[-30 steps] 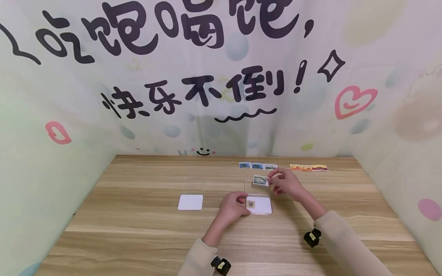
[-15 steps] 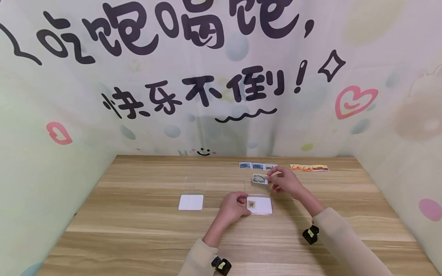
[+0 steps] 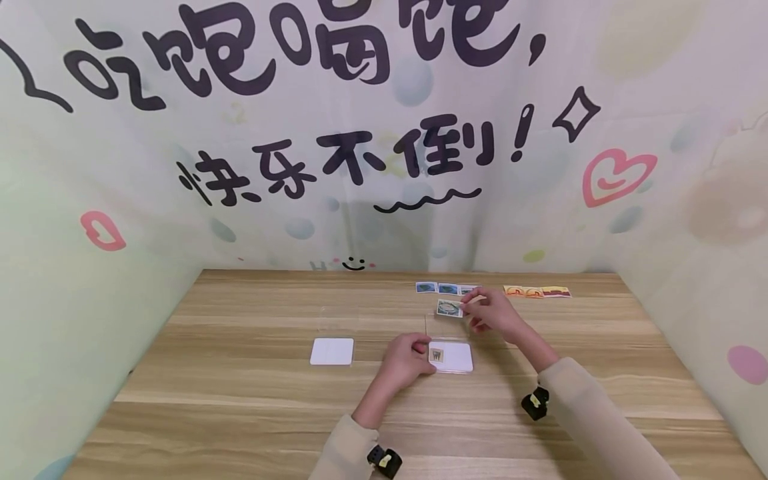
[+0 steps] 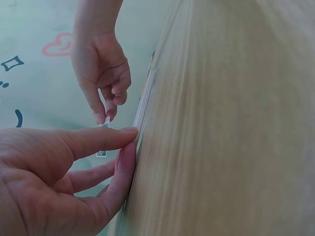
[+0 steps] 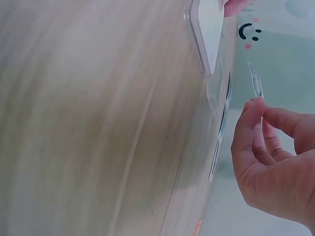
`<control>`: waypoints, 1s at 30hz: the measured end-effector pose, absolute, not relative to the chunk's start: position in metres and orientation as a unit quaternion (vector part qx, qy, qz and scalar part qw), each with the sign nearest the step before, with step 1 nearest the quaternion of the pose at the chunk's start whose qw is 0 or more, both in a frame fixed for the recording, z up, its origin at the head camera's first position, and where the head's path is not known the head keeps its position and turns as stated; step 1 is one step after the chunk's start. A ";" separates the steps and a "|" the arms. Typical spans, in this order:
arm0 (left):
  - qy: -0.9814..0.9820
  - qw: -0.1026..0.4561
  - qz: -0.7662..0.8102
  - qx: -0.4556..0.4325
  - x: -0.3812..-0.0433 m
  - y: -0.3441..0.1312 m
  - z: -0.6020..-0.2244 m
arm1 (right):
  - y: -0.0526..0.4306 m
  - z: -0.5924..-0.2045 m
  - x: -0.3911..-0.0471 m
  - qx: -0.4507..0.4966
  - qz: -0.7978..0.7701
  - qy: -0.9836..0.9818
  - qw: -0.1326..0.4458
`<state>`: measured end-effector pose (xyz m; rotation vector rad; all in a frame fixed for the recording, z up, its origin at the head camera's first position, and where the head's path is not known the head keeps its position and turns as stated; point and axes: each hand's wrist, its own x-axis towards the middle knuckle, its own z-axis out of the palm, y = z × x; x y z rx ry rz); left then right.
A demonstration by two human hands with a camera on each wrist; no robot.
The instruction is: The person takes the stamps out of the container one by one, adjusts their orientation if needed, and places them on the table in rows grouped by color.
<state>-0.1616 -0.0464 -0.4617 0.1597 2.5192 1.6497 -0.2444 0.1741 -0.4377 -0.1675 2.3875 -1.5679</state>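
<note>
My right hand [image 3: 495, 313] pinches a postage stamp [image 3: 449, 308] by its right edge, thumb against fingers. In the right wrist view that stamp [image 5: 256, 83] shows nearly edge-on, raised off the table. My left hand [image 3: 407, 360] grips the left edge of a clear plastic case [image 3: 459, 371] between thumb and fingers, as the left wrist view also shows. Inside the case lies a white card [image 3: 458, 357] with a small tan stamp [image 3: 437, 355] at its left. The case's transparent lid [image 3: 441, 327] lies folded back behind it, below the raised stamp.
A second clear case with a white card [image 3: 332, 352] lies to the left. Along the back are a row of blue stamps [image 3: 426, 287], partly covered by my right hand, and a row of orange and red stamps [image 3: 533, 292]. A printed cloth [image 3: 384, 233] rises behind the table.
My right hand has moved slightly left and away from me, carrying the stamp with it. My left hand stays on the case edge.
</note>
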 end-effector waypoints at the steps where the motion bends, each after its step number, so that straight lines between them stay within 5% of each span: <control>1: 0.833 0.063 0.547 0.053 -0.162 -0.047 -0.462 | 0.173 -0.437 -0.245 -0.058 -0.543 0.826 0.139; 30: 0.837 0.064 0.541 0.051 -0.162 -0.047 -0.463 | 0.163 -0.439 -0.258 -0.043 -0.537 0.830 0.141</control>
